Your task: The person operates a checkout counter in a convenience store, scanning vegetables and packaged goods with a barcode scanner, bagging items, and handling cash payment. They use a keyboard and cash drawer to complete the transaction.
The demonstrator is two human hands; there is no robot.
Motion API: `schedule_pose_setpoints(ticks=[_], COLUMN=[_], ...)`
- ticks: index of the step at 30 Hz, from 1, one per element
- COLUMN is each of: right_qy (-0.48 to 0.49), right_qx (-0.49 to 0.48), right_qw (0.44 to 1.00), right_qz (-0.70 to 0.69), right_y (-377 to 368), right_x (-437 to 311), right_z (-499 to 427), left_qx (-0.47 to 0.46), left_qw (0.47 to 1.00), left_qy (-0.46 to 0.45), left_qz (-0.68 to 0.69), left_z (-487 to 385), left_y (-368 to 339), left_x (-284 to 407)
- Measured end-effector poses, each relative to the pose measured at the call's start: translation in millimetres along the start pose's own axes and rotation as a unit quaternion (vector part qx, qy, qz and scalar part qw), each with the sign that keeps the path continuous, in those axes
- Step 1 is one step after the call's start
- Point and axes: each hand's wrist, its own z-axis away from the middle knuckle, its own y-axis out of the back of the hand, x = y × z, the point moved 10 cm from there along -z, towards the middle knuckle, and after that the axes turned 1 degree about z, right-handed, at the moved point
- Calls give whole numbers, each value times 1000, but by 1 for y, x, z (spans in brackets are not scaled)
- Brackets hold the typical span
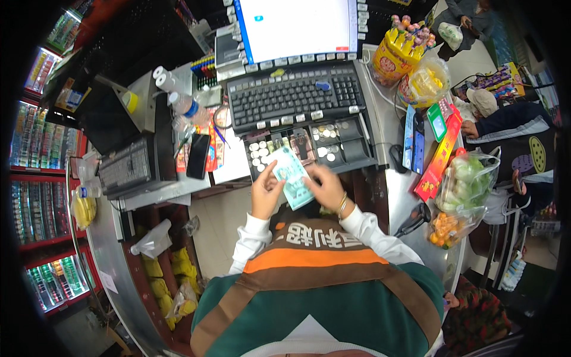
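A green banknote [292,176] is held between my two hands, just in front of the cash drawer; whether more notes lie under it I cannot tell. My left hand [266,191] pinches its left edge with thumb and fingers. On its right edge is my right hand [327,187], slightly blurred, with bracelets at the wrist. Beyond the note, the open cash drawer [353,151] has coins [328,132] in several compartments and notes under black clips. A black keyboard [294,96] sits behind the drawer, below a lit monitor [299,29].
Right, on the counter, are a mouse [397,157], red packet [439,156], bagged vegetables [466,178], bagged orange fruit [446,230], handheld scanner [415,218] and lollipop tub [392,58]. Left are a phone [198,156] and plastic bottles [189,107]. Customers stand across the counter, one sleeve [513,122] near it.
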Motion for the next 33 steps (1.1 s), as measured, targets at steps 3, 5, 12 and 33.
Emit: schedule_pose_setpoints(ticks=[3, 5, 12, 33], right_qy=[-47, -55, -48, -89], right_qx=[80, 77, -84, -53], right_qw=[994, 992, 986, 990], right_qz=[53, 81, 139, 99], right_y=[30, 31, -71, -50], right_x=[34, 52, 77, 33], right_z=[-18, -34, -80, -130], left_qx=[27, 20, 55, -11], left_qw=[998, 997, 977, 823], left_qy=[-1, -9, -29, -152], left_qz=[-58, -69, -202, -547], left_z=[1, 0, 4, -121], left_y=[20, 29, 52, -21], left_x=[-18, -25, -19, -55])
